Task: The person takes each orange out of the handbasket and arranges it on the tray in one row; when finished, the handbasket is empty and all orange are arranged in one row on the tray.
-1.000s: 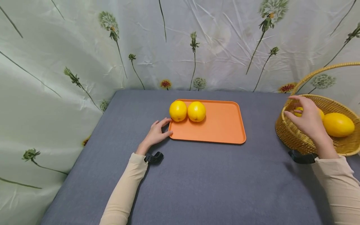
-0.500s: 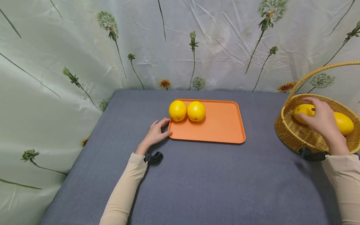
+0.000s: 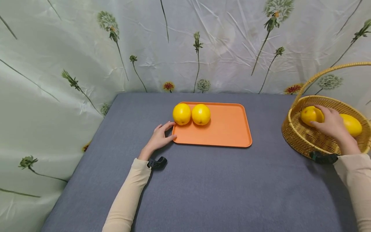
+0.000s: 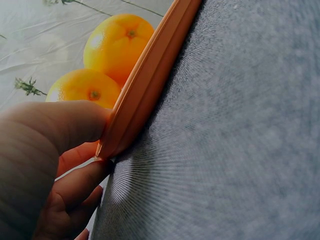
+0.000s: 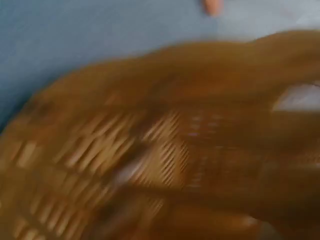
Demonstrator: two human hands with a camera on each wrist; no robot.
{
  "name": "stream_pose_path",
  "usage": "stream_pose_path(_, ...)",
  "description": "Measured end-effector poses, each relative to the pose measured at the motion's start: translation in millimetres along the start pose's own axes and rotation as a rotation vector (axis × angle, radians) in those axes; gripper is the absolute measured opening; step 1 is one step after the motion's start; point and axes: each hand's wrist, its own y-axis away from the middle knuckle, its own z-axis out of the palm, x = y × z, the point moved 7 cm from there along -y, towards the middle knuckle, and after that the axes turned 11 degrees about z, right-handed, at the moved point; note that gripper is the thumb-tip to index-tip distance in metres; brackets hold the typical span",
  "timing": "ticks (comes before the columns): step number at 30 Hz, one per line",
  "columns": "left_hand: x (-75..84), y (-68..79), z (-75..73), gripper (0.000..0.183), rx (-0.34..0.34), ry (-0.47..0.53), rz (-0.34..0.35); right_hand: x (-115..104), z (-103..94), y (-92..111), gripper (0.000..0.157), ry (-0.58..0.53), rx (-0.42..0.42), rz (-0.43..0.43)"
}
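My left hand [image 3: 158,138] holds the left edge of an orange tray [image 3: 226,129]. In the left wrist view its thumb [image 4: 75,122] rests on the tray's rim, and the fingers [image 4: 82,182] bend at the corner. Two oranges, a left one [image 3: 181,114] and a right one [image 3: 201,114], sit side by side at the tray's far left. Inside the wicker basket [image 3: 298,137], my right hand [image 3: 331,124] grips a yellow fruit [image 3: 309,115] between thumb and fingers. A second, oval yellow fruit [image 3: 350,125] lies behind that hand. The right wrist view is blurred and shows mostly wicker.
The basket stands at the table's right, its tall handle [image 3: 327,71] arching over the far side. Grey cloth covers the table [image 3: 220,187]. A flower-patterned curtain [image 3: 162,64] hangs along the back and left.
My right hand has moved right and down into the basket and closed around the left fruit there, which has shifted slightly. The left hand, tray and oranges keep their places.
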Motion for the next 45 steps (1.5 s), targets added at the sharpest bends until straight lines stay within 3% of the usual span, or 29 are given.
stream_pose_path(6, -0.6, -0.6, -1.8, 0.059, -0.001, -0.004, 0.004, 13.6, 8.7, -3.3, 0.071, -0.008, -0.003, 0.033)
stream_pose_path(14, -1.3, 1.1, -3.0, 0.058, 0.002, 0.005, -0.002, 12.1, 13.3, -6.5, 0.071, 0.042, 0.007, 0.030)
stream_pose_path(25, -2.5, 3.6, -3.3, 0.058, 0.005, -0.006, 0.002, 9.4, 6.7, 0.2, 0.056, 0.001, 0.152, 0.068)
stream_pose_path(33, -3.8, 4.1, -1.4, 0.057, 0.001, 0.001, -0.007, 11.0, 11.6, 2.0, 0.059, -0.029, 0.130, 0.091)
stream_pose_path(40, -4.0, 3.9, 0.2, 0.057, -0.007, 0.006, -0.012, 8.5, 19.2, 3.6, 0.076, 0.068, 0.074, 0.003)
stream_pose_path(45, -3.3, 3.4, -0.7, 0.058, -0.007, 0.003, 0.001, 10.1, 15.6, 6.7, 0.073, 0.059, 0.102, 0.044)
